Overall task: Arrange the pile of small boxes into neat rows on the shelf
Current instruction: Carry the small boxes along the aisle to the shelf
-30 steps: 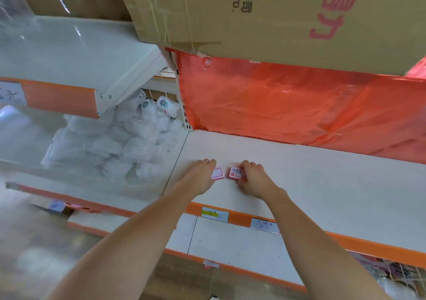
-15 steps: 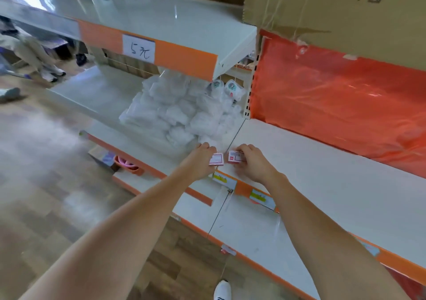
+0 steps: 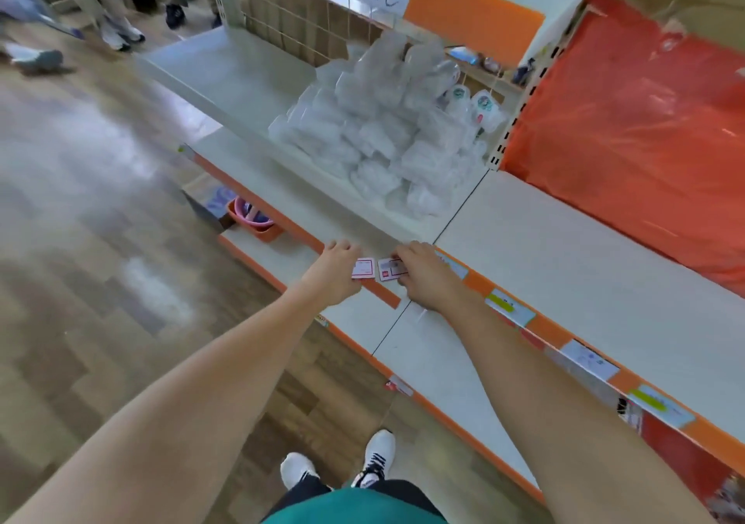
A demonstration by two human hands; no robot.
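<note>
Head view shows the left hand [image 3: 336, 271] pinching one small box [image 3: 363, 269] and the right hand [image 3: 423, 277] pinching another box [image 3: 390, 269], long sides level, nearly touching, above the front edge of the shelf [image 3: 564, 265], which lies just ahead.

Box labels [image 3: 390, 269] blurred; left hand [image 3: 336, 271] covers box edge.

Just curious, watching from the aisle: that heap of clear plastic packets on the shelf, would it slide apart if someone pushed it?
Probably. The clear packets lie loosely heaped, so a push would likely topple the upper ones. Their glossy wrapping looks slippery. They seem light and soft, likelier to slump than roll.
</note>
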